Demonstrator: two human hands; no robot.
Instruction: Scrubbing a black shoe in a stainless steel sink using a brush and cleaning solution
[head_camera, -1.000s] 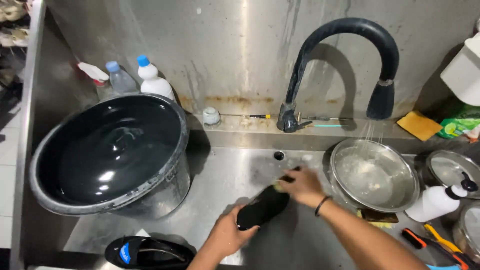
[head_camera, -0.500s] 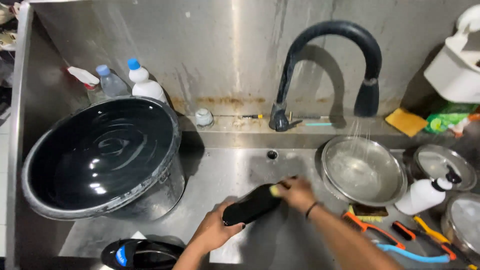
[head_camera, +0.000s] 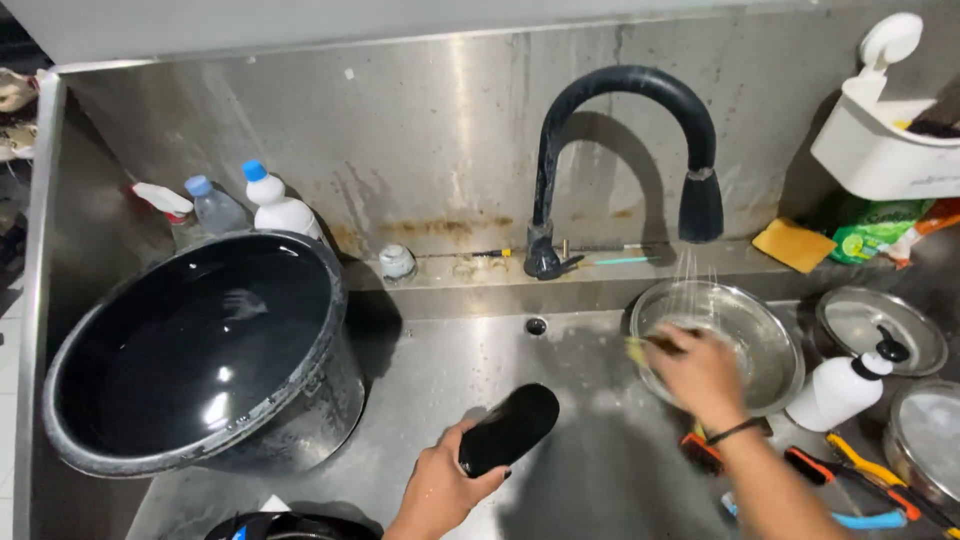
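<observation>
My left hand (head_camera: 440, 490) grips one end of a long black oval object (head_camera: 510, 428) and holds it tilted above the steel sink floor (head_camera: 450, 370). My right hand (head_camera: 695, 372) is over the near rim of a steel bowl (head_camera: 745, 330), with a small yellow-green sponge (head_camera: 636, 350) between its fingers; the hand is motion-blurred. Water falls from the black curved faucet (head_camera: 640, 120) into that bowl. A black band sits on my right wrist.
A large black pot (head_camera: 200, 350) stands at the left. Bottles (head_camera: 275, 205) line the back ledge. A white pump bottle (head_camera: 840, 385), steel lids (head_camera: 880, 330), orange-handled utensils (head_camera: 850, 470) lie at the right. A white wall caddy (head_camera: 885, 140) hangs top right.
My right hand left the black object and moved right to the steel bowl under the water. The left hand still holds the black object, now lower and apart from the right hand.
</observation>
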